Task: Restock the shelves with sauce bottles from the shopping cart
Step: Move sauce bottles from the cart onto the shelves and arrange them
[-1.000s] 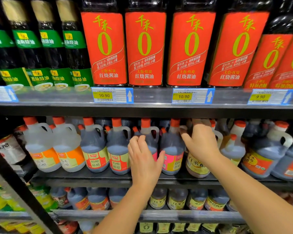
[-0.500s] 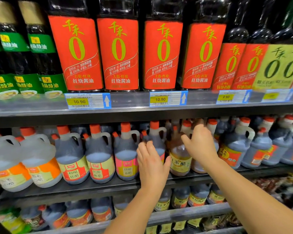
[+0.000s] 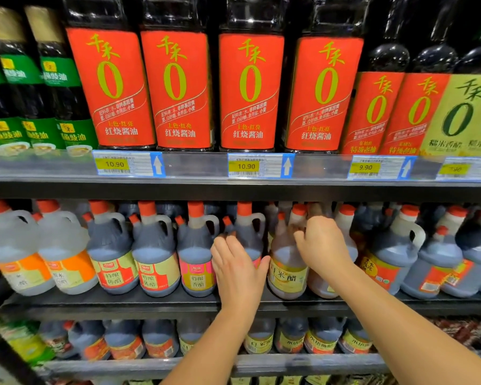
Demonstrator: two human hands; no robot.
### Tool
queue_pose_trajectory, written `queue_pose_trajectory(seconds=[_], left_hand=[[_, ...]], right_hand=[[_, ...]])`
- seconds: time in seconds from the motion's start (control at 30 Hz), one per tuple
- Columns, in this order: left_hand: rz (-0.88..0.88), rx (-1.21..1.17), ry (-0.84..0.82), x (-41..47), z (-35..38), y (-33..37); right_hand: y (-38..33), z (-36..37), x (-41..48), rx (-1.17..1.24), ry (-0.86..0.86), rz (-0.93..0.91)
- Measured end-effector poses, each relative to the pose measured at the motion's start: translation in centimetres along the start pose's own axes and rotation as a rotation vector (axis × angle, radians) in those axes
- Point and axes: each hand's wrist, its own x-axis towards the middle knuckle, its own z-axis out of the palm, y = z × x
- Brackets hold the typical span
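Amber plastic sauce bottle (image 3: 317,283) stands on the black middle shelf (image 3: 150,304); my right grip (image 3: 324,245) curls round its shoulder; my left grip (image 3: 238,269), fingers spread, rests flat on a dark red-capped jug (image 3: 247,232) nearby.

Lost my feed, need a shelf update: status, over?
Left hand flat on dark red-capped plastic jug. Right hand grips amber plastic bottle on black middle shelf. Yellow-labelled amber bottle crowds alongside.
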Motion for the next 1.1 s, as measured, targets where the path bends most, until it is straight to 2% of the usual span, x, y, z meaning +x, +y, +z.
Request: queue_pose_trajectory(seconds=[0.17,0.27,0.43,0.63,1.1], left_hand=[[-0.015,0.045,0.014,0.2,0.3,-0.2],[-0.011,0.059,0.022,0.2,0.3,-0.2],[-0.016,0.065,0.014,0.2,0.3,0.1],[0.018,0.049,0.01,0.1,-0.2,-0.1],[0.039,0.024,-0.032,0.0,-0.7,-0.4]], right_hand=[[0.7,-0.2,0.1,0.014,-0.015,-0.054],[1.3,-0.1,0.0,0.129,-0.004,-0.11],[1.3,-0.6,0.3,0.034,-0.039,-0.144],[1.3,-0.3,0.6,0.113,-0.111,-0.147],[1.0,0.6,1.1,0.097,-0.07,-0.146]])
